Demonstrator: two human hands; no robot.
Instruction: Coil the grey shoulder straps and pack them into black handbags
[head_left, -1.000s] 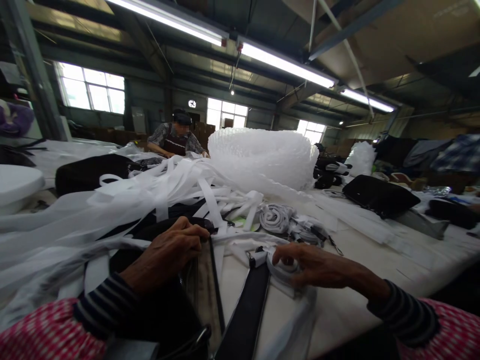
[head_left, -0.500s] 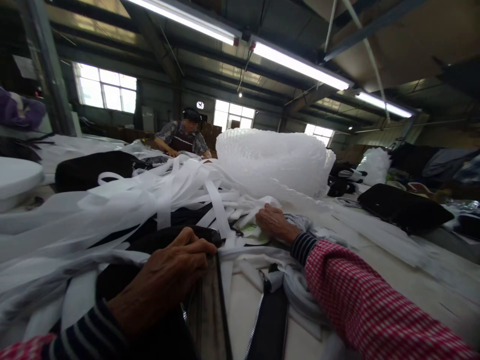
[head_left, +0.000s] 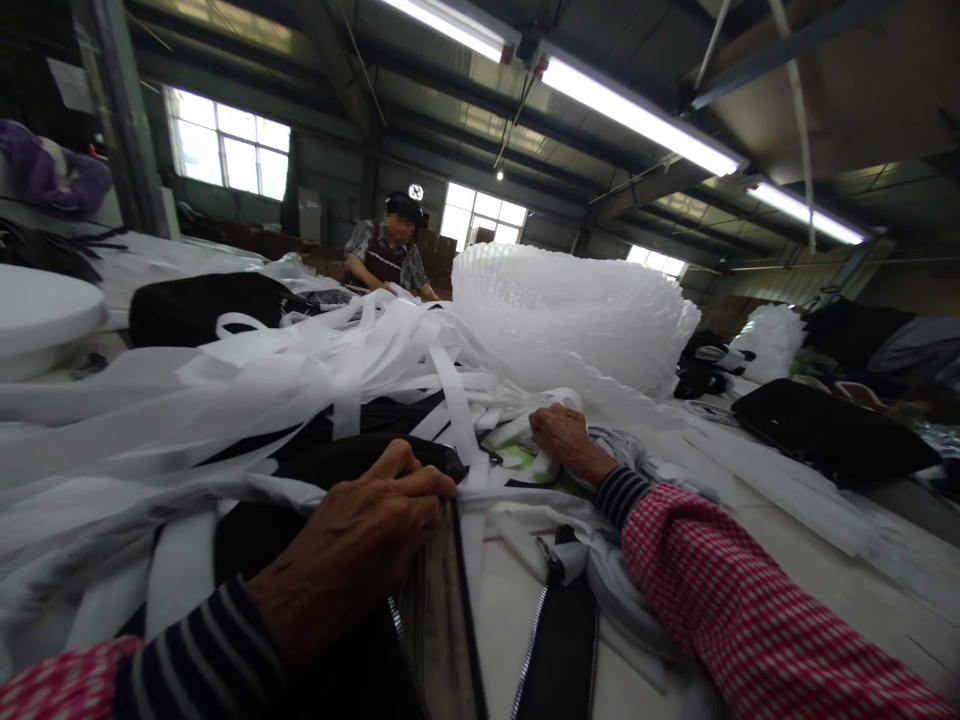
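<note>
My left hand [head_left: 367, 545] is closed on the upper edge of a black zippered bag [head_left: 337, 660], fingers bent over its rim. Under and beside that hand, the bag's zipper gapes around a greyish lining [head_left: 444, 610]. Farther forward, my right hand [head_left: 562, 438] is curled down into a heap of white strips [head_left: 375, 345]. Its fingertips are hidden, so what they hold cannot be made out. A green scrap [head_left: 519, 455] shows just left of it. Between my arms lies a black piece with metal zipper teeth [head_left: 559, 640], beside a coil of pale, translucent strip [head_left: 615, 590].
Behind the strips stands a big roll of white bubble wrap [head_left: 570, 310]. Black bags lie at left [head_left: 210, 305] and right [head_left: 832, 425]. A white round object [head_left: 49, 310] sits at far left. Across the table, a person [head_left: 394, 245] bends over the work surface.
The whole view has shifted, so things appear slightly farther right. Both hands keep nearly the same places, left on the bag edge, right in the strips. The person across the table has changed posture slightly.
</note>
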